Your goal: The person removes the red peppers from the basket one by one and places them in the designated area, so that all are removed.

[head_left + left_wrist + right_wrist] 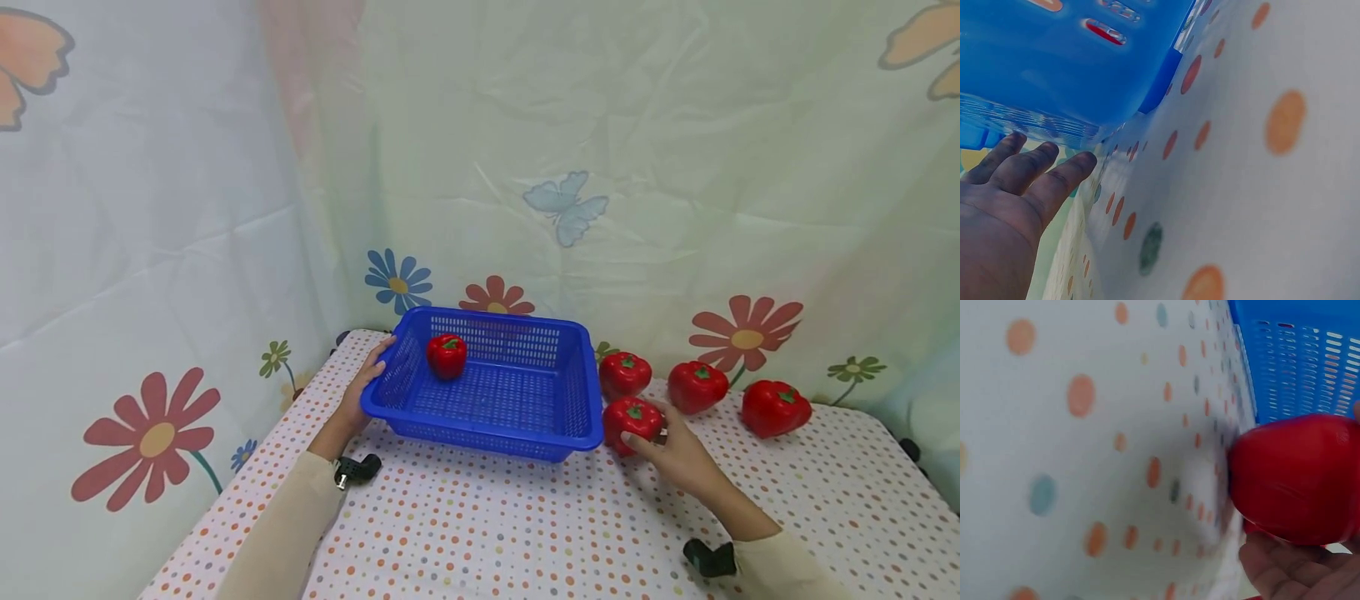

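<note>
My right hand holds a glossy red bell pepper with a green stem, just right of the blue basket. In the right wrist view the held bell pepper sits close to the basket wall, with fingers along its side. My left hand rests against the basket's left side at the rim. The left wrist view shows its fingers extended beside the basket's wall. Inside the basket, toward its left, one red bell pepper stands upright.
Several more red bell peppers lie right of the basket: one behind the held one, one farther right, and one tilted near the right edge. A dotted cloth covers the table. A flowered curtain hangs behind.
</note>
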{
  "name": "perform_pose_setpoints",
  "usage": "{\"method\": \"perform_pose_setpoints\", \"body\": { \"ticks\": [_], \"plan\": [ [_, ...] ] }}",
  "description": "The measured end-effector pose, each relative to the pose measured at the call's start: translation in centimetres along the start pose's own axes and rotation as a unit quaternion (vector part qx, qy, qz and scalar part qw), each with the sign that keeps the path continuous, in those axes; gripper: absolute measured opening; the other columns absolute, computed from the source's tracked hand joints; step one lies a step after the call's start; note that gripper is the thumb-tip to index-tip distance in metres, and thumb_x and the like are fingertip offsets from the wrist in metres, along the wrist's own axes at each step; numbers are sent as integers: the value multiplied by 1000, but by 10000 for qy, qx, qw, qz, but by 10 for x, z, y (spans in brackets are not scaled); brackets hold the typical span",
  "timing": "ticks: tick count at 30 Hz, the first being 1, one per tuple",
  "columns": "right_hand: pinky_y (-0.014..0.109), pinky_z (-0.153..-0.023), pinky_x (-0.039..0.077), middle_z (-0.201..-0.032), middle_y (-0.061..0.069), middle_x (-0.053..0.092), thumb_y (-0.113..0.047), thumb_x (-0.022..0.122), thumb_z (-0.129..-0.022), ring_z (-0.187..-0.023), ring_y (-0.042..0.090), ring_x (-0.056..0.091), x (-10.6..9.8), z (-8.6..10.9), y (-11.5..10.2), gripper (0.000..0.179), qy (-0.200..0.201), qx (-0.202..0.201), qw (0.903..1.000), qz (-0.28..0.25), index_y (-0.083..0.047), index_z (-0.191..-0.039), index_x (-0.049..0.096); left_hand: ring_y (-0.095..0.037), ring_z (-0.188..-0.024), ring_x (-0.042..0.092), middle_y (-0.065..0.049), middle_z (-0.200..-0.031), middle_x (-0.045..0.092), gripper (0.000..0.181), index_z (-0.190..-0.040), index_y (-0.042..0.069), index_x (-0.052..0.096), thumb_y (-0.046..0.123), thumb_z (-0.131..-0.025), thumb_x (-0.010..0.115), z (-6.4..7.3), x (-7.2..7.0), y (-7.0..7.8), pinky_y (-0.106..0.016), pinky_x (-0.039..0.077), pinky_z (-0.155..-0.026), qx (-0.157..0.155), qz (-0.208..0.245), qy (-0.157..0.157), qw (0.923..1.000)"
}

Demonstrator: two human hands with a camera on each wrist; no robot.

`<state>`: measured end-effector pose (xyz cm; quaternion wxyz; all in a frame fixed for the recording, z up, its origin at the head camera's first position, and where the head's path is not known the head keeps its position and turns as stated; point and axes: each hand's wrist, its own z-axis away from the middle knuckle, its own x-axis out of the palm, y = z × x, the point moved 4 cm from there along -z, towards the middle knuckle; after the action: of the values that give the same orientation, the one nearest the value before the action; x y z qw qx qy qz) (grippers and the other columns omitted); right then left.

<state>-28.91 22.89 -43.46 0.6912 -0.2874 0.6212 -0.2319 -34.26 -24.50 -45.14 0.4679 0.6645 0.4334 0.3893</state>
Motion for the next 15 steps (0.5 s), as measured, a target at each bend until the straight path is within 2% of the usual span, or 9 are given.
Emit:
{"method": "perform_pose_setpoints", "body": {
  "ticks": [3, 7, 10, 15],
  "plan": [
    [66, -97, 43, -149, 42, 24, -40, 63, -94, -131, 62, 33, -4, -1, -6, 95, 7, -211, 9995, 245, 10, -152, 7, -43, -149, 15, -14, -166, 6, 54, -158, 15, 10, 20, -106, 24, 1, 0, 1, -62, 20, -116, -22, 31, 48, 10000],
    [75, -94, 36, -149, 43, 24, -40, 66, -91, -133, 63, 27, -12, -2, -23, 96, 366, -572, 9952, 707, 12, -151, 12, -44, -150, 13, -15, -166, 5, 54, -158, 13, 9, 17, -106, 23, 2, 2, 4, -64, 18, -115, -58, 95, 46, 9999],
    [77, -94, 34, -148, 40, 28, -39, 68, -89, -133, 62, 28, -19, 1, -45, 94, 679, -858, 9901, 882, 10, -152, 16, -44, -150, 12, -15, -166, 4, 54, -158, 13, 9, 16, -106, 22, 1, 2, 4, -63, 19, -116, -59, 68, 39, 10000],
    [77, -98, 31, -152, 34, 29, -34, 68, -90, -137, 58, 28, -24, 6, -93, 91, 795, -1338, 9848, 770, 4, -154, 17, -43, -150, 11, -13, -166, 3, 54, -158, 14, 8, 18, -106, 22, -2, -2, -4, -62, 19, -116, 1, 19, 56, 10000]
  ]
}}
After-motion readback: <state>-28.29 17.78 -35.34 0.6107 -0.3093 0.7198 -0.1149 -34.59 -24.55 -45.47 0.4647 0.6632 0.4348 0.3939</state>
